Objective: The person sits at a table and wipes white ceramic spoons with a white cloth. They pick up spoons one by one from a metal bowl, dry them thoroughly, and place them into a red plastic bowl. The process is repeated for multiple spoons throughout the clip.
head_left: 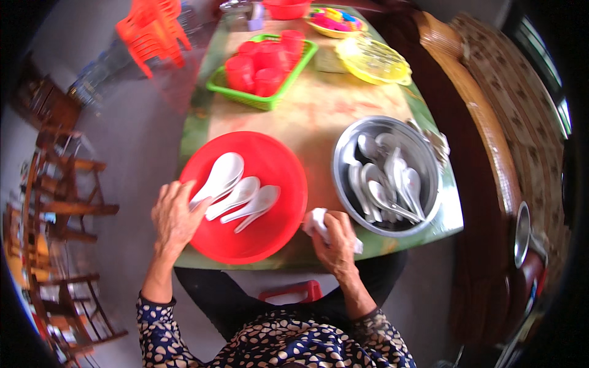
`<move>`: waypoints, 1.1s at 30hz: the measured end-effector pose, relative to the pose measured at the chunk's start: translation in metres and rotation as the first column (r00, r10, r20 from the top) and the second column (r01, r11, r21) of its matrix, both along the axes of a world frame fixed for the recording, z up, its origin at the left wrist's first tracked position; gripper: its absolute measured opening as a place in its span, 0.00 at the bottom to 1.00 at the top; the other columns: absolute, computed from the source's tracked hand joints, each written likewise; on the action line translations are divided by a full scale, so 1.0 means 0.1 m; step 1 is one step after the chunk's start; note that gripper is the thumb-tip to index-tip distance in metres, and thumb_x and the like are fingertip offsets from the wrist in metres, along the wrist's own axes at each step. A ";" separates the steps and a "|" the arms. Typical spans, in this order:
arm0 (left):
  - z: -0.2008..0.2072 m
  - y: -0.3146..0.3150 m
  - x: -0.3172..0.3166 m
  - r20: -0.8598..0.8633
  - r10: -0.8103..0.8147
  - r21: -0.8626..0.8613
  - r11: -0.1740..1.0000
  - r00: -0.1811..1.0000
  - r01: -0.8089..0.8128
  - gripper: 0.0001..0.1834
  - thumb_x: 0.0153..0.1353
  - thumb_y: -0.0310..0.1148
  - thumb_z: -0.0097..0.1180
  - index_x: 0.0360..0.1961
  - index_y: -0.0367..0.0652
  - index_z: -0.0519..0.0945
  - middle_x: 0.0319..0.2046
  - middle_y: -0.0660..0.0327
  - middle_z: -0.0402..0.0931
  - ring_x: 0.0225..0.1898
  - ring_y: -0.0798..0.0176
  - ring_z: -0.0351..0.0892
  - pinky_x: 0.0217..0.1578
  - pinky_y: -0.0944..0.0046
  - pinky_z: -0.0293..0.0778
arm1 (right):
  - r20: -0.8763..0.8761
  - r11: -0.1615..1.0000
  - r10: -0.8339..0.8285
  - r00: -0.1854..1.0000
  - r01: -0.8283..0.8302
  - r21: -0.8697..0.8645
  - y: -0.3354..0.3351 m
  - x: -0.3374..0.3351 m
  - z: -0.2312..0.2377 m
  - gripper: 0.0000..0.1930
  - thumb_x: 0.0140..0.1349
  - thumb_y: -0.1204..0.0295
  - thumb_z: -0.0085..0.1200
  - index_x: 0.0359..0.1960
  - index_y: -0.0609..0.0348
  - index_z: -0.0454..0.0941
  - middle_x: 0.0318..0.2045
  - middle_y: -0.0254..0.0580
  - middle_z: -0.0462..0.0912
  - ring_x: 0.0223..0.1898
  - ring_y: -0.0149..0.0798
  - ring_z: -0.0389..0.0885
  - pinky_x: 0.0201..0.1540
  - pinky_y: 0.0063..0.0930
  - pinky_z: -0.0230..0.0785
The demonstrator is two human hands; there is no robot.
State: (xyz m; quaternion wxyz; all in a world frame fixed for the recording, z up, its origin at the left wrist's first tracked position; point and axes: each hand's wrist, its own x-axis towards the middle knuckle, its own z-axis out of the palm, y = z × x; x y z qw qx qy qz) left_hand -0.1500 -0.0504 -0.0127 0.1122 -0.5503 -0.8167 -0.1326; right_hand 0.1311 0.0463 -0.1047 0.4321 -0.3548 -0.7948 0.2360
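My left hand [175, 214] is at the left rim of a red plastic basin [257, 242]. Its thumb and fingers are spread around the handle end of the leftmost white soup spoons [224, 173], without visibly closing on them. More white spoons [261, 199] lie side by side in the basin, bowls pointing away from me. Between the basin and a steel bowl [343, 214], at the table's near edge, my right hand [336, 242] is closed on a crumpled white cloth [318, 221]. Several spoons [386, 178] are heaped in the steel bowl.
Farther back on the table [307, 122] stand a green basket [270, 105] of red cups and a yellow colander [374, 73]. Behind that is a yellow dish [337, 32] of colourful items. Stacked orange chairs [153, 34] are at the far left, a wooden bench [491, 135] at right.
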 end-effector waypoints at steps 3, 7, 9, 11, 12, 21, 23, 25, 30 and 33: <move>0.02 0.01 0.02 0.019 0.044 -0.091 0.995 0.999 -0.042 0.22 0.51 0.41 0.63 0.45 0.40 0.78 0.34 0.57 0.73 0.39 0.52 0.72 0.40 0.54 0.70 | 0.091 1.000 -0.013 0.996 0.013 0.002 0.00 0.00 -0.09 0.19 0.43 0.78 0.60 0.39 0.57 0.73 0.39 0.46 0.74 0.37 0.51 0.77 0.36 0.41 0.72; 0.08 0.09 0.21 -0.068 -0.081 0.042 0.996 0.994 0.084 0.20 0.52 0.38 0.63 0.44 0.40 0.78 0.33 0.57 0.72 0.38 0.52 0.71 0.41 0.55 0.69 | 0.109 1.000 0.000 0.994 -0.002 0.017 -0.01 0.03 -0.14 0.20 0.42 0.78 0.61 0.40 0.56 0.73 0.40 0.44 0.75 0.38 0.51 0.76 0.39 0.40 0.71; 0.14 0.16 0.40 -0.043 -0.155 0.088 0.984 0.987 0.158 0.18 0.52 0.36 0.63 0.43 0.40 0.78 0.33 0.57 0.71 0.38 0.52 0.71 0.41 0.55 0.69 | 0.104 0.999 0.021 0.994 -0.024 0.023 -0.02 0.04 -0.16 0.19 0.42 0.78 0.61 0.39 0.56 0.73 0.40 0.43 0.75 0.38 0.51 0.76 0.39 0.40 0.71; 0.16 0.31 0.65 0.032 -0.259 0.147 0.957 0.965 0.251 0.16 0.48 0.29 0.65 0.40 0.39 0.79 0.32 0.56 0.72 0.37 0.54 0.72 0.40 0.57 0.69 | 0.135 0.999 0.031 0.990 -0.037 0.038 -0.02 0.05 -0.15 0.19 0.42 0.78 0.61 0.39 0.56 0.73 0.40 0.42 0.74 0.40 0.49 0.75 0.40 0.39 0.71; 0.18 0.40 0.80 0.069 -0.342 0.183 0.928 0.937 0.325 0.15 0.47 0.28 0.65 0.38 0.39 0.79 0.31 0.57 0.73 0.36 0.54 0.73 0.38 0.57 0.70 | 0.150 0.998 0.042 0.988 -0.047 0.030 -0.02 0.06 -0.17 0.21 0.40 0.77 0.62 0.40 0.56 0.72 0.41 0.42 0.74 0.42 0.49 0.75 0.42 0.40 0.71; 0.00 1.09 2.06 0.237 -0.635 0.209 0.772 0.735 0.600 0.10 0.48 0.33 0.64 0.33 0.44 0.80 0.28 0.61 0.74 0.33 0.56 0.74 0.33 0.59 0.72 | 0.142 0.993 0.092 0.986 -0.081 -0.084 -0.06 0.08 -0.23 0.18 0.49 0.71 0.55 0.43 0.63 0.74 0.39 0.53 0.76 0.42 0.52 0.75 0.41 0.43 0.69; -0.05 1.27 2.22 0.230 -0.618 0.191 0.786 0.752 0.587 0.09 0.51 0.34 0.62 0.33 0.45 0.80 0.28 0.61 0.74 0.34 0.56 0.75 0.34 0.59 0.73 | 0.166 0.974 0.174 0.971 -0.145 -0.173 -0.05 0.11 -0.20 0.16 0.50 0.69 0.53 0.41 0.62 0.76 0.35 0.53 0.78 0.40 0.52 0.76 0.40 0.45 0.69; -0.09 1.41 2.35 0.244 -0.600 0.203 0.800 0.762 0.565 0.09 0.50 0.31 0.64 0.33 0.43 0.80 0.25 0.62 0.74 0.30 0.59 0.75 0.31 0.59 0.72 | 0.185 0.966 0.202 0.962 -0.164 -0.199 -0.04 0.11 -0.23 0.16 0.50 0.69 0.52 0.41 0.62 0.77 0.34 0.51 0.78 0.40 0.52 0.77 0.40 0.45 0.69; -0.21 1.50 2.48 0.228 -0.673 0.195 0.740 0.704 0.644 0.09 0.49 0.31 0.64 0.32 0.42 0.79 0.27 0.61 0.75 0.29 0.58 0.75 0.31 0.59 0.72 | 0.200 0.991 0.105 0.974 -0.120 0.060 -0.05 0.08 -0.38 0.22 0.59 0.63 0.48 0.55 0.53 0.67 0.49 0.47 0.71 0.51 0.49 0.69 0.53 0.45 0.61; -0.24 1.55 2.59 0.239 -0.725 0.180 0.687 0.646 0.704 0.14 0.46 0.30 0.65 0.36 0.43 0.79 0.29 0.60 0.73 0.32 0.57 0.74 0.34 0.58 0.71 | 0.022 0.981 0.099 0.995 -0.094 -0.167 -0.05 0.00 -0.39 0.20 0.59 0.64 0.48 0.52 0.53 0.68 0.46 0.43 0.71 0.49 0.46 0.69 0.52 0.39 0.59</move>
